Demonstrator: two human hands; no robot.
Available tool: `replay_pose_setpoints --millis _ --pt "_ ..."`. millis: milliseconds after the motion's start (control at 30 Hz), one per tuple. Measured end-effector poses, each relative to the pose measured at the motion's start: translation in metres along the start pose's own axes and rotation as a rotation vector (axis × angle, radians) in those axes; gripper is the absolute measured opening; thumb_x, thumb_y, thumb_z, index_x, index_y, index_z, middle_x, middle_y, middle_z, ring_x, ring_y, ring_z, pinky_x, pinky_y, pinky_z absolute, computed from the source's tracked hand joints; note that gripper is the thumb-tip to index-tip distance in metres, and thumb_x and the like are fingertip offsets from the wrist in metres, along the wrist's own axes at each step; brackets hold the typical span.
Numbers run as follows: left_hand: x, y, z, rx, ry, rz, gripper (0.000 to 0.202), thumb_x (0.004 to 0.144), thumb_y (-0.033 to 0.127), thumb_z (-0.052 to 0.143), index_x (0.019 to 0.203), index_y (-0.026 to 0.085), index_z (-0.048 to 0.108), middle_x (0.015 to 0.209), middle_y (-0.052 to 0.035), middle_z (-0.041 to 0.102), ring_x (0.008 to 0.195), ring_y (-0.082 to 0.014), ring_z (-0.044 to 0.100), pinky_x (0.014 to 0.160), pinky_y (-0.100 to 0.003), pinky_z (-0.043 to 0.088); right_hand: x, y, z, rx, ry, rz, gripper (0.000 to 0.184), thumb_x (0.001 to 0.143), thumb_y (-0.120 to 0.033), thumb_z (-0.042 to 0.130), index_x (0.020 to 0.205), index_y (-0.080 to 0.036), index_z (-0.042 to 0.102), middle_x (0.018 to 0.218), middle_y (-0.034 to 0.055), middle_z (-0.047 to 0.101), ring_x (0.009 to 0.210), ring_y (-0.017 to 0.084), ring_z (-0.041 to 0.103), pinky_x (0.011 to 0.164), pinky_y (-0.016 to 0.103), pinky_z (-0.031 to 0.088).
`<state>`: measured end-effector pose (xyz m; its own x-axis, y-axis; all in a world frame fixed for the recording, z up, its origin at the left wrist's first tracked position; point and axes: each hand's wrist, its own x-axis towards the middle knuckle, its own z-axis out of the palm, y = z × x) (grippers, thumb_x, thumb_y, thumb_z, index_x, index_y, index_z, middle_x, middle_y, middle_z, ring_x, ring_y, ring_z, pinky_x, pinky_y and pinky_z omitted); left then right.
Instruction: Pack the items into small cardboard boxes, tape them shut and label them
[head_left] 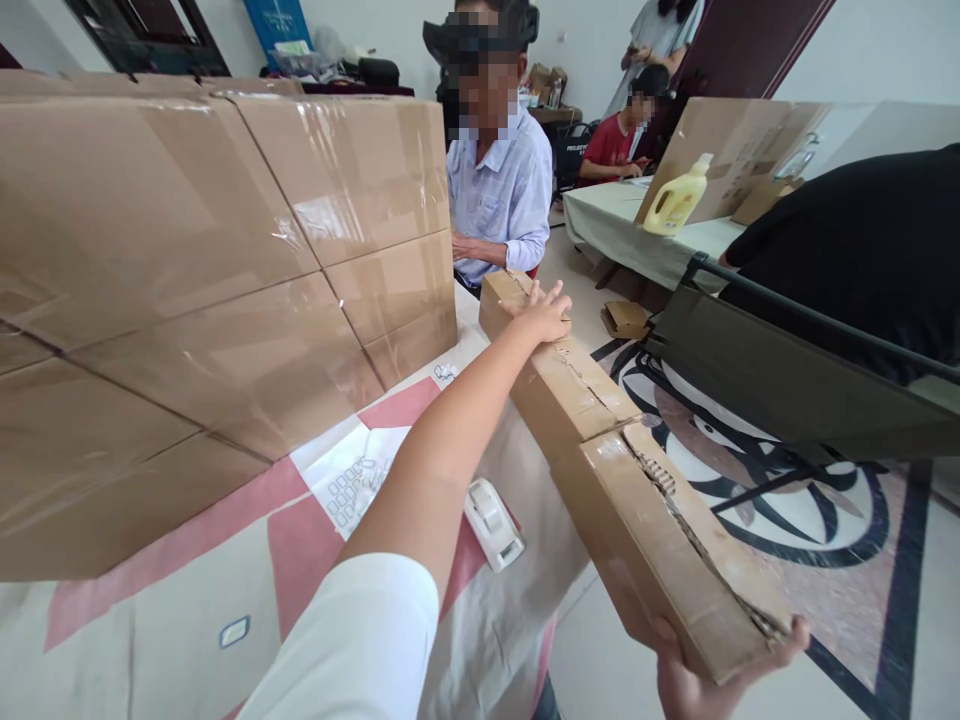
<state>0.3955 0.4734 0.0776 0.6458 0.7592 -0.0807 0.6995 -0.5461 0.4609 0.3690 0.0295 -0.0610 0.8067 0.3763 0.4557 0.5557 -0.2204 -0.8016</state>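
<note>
Two long cardboard boxes lie end to end along the table's right edge, the far box (525, 370) and the near box (637, 560). On top of the far box rests my left hand (541, 315), its fingers spread. My right hand (697, 680) cups the near end of the near box, with fingers round its corner and bottom. A ragged, torn seam runs along the near box's top. Part of that box reaches past the table edge. Beneath my left forearm stands a white tape dispenser (495, 522) on the tablecloth.
A wall of stacked, taped cardboard boxes (225, 220) stands at left. Across the table sits a person (502, 190) wearing a headset. A dark folding chair (795, 370), partly occupied, is at right. Behind it, a yellow jug (677, 200) stands on another table.
</note>
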Motion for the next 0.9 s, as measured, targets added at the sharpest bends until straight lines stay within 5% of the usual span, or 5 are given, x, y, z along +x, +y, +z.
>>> replay_pose_setpoints --millis 233,567,667,767,900 --pt "0.013 -0.019 -0.011 -0.072 -0.014 -0.028 0.025 0.080 0.050 0.072 0.095 0.030 0.073 0.154 -0.0082 0.050 0.154 -0.0514 0.008 0.114 -0.085 0.014 0.003 0.005 0.010 0.028 -0.023 -0.003 0.134 0.065 -0.066 0.083 0.164 -0.044 -0.005 0.173 0.0061 0.012 0.153 0.049 0.026 0.105 0.069 0.052" --pt "-0.009 -0.042 -0.008 -0.226 0.234 -0.022 0.026 0.088 0.045 0.070 0.106 0.027 0.073 0.157 -0.0096 0.047 0.158 -0.0466 0.004 0.120 -0.082 0.004 0.028 -0.005 0.035 0.103 -0.098 -0.022 0.135 0.074 -0.053 0.080 0.164 -0.012 -0.013 0.159 0.0313 0.024 0.142 0.048 0.038 0.108 0.077 0.036" --pt "-0.049 -0.054 -0.046 -0.087 0.482 0.139 0.028 0.094 0.036 0.062 0.120 0.029 0.068 0.162 -0.0046 0.043 0.161 -0.0360 0.005 0.122 -0.074 -0.019 0.041 0.003 0.048 0.116 -0.150 -0.012 0.140 0.070 -0.054 0.082 0.163 -0.015 -0.015 0.161 0.0297 0.021 0.142 0.047 0.038 0.110 0.075 0.035" --pt "-0.107 -0.078 -0.117 0.228 0.849 0.272 0.043 0.093 0.029 0.061 0.136 0.030 0.057 0.170 0.0052 0.030 0.162 -0.0268 0.003 0.121 -0.065 -0.031 0.058 0.008 0.067 0.111 -0.177 -0.059 0.142 0.070 -0.056 0.082 0.162 -0.012 -0.016 0.161 0.0297 0.020 0.145 0.046 0.034 0.115 0.072 0.030" --pt "-0.182 -0.120 -0.206 0.357 1.132 0.081 0.066 0.090 0.050 0.066 0.149 0.026 0.046 0.165 0.0025 0.037 0.155 -0.0426 0.017 0.119 -0.078 -0.022 0.078 0.013 0.095 0.062 -0.175 -0.141 0.143 0.069 -0.060 0.080 0.161 -0.003 -0.013 0.161 0.0320 0.018 0.149 0.047 0.026 0.121 0.070 0.022"
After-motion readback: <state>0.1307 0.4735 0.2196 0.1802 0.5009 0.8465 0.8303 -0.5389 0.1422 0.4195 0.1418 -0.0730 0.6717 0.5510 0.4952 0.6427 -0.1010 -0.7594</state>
